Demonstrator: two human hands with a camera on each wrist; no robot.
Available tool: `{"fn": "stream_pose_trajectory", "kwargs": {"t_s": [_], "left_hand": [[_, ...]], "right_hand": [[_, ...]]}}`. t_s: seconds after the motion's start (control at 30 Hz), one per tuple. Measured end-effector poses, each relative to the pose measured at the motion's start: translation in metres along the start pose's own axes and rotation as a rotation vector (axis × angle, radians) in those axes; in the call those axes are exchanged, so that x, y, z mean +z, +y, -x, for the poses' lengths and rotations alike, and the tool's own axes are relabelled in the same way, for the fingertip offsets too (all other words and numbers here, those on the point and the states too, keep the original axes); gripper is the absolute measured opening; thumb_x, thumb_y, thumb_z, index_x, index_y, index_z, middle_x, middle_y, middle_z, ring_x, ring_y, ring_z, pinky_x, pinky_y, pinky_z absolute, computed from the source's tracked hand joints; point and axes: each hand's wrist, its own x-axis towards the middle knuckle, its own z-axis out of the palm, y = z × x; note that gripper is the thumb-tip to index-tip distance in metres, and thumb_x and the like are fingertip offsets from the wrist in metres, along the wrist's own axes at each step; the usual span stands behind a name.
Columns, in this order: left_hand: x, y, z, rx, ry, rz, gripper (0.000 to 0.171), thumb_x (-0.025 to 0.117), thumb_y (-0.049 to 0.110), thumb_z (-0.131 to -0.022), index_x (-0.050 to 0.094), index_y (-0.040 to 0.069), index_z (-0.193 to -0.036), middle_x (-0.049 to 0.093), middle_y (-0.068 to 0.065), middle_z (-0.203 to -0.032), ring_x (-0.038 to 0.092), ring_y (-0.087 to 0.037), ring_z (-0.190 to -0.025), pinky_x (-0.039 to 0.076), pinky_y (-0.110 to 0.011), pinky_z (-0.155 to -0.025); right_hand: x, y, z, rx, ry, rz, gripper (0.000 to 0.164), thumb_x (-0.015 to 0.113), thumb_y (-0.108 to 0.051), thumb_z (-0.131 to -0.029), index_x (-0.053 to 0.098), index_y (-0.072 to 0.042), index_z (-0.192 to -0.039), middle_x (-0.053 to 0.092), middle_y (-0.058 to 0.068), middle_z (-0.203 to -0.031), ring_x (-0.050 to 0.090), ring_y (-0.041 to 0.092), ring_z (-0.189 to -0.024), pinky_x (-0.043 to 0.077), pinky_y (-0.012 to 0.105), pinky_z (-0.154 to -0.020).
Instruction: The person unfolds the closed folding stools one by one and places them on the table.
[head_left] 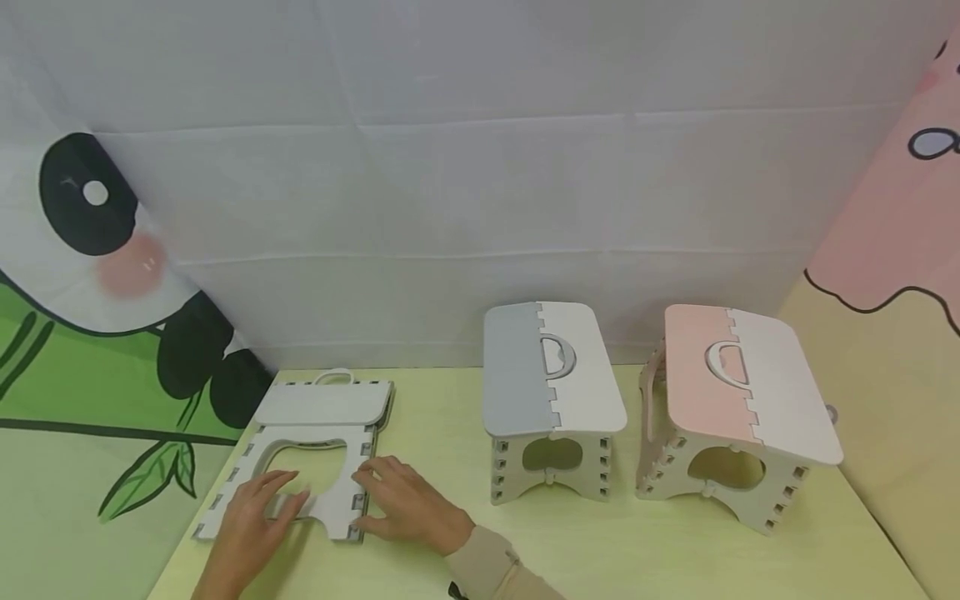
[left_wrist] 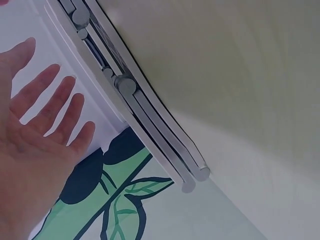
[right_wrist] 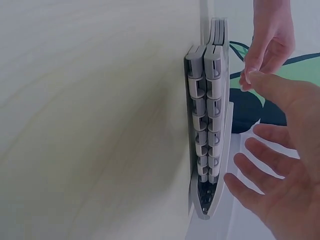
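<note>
A white folding stool (head_left: 322,404) lies folded flat on the table at the left, its carry handle (head_left: 333,375) at the far end. My left hand (head_left: 251,525) hovers over its near left part, thumb and fingers apart with nothing between them. At the stool's right side is my right hand (head_left: 408,504), fingers spread along the hinged edge. In the left wrist view, the stool's stacked panels (left_wrist: 145,110) show edge-on beside the loose fingers. The right wrist view shows the interlocking hinges (right_wrist: 212,110), with my relaxed fingers just off them.
Two unfolded stools stand to the right on the pale yellow table (head_left: 442,417): a grey-and-white one (head_left: 517,367) and a pink-and-white one (head_left: 705,400). Behind the table hangs a white cloth (head_left: 480,200); printed cartoon fabric (head_left: 90,333) covers the left side.
</note>
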Motion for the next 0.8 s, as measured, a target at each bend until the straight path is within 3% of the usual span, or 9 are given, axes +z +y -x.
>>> {"fn": "stream_pose_trajectory", "kwargs": {"t_s": [0.4,0.8], "left_hand": [[-0.005,-0.006,0.003,0.053,0.017,0.028,0.038,0.080,0.002,-0.068,0.066,-0.002,-0.103,0.062,-0.019,-0.103,0.051,-0.042,-0.100,0.035,-0.051,-0.086],[-0.007,-0.017,0.010,0.051,-0.018,0.006,0.039,0.081,0.007,-0.070,0.066,-0.004,-0.104,0.061,-0.022,-0.106,0.050,-0.043,-0.100,0.035,-0.053,-0.085]], "right_hand": [[0.004,-0.006,-0.009,0.008,-0.038,0.024,0.052,0.065,-0.045,-0.087,0.056,-0.010,-0.125,0.055,0.001,-0.124,0.049,0.012,-0.116,0.038,0.017,-0.098],[0.013,-0.011,-0.019,0.028,-0.096,0.060,0.049,0.062,-0.048,-0.088,0.056,-0.015,-0.123,0.054,-0.002,-0.123,0.048,0.010,-0.114,0.038,0.016,-0.097]]}}
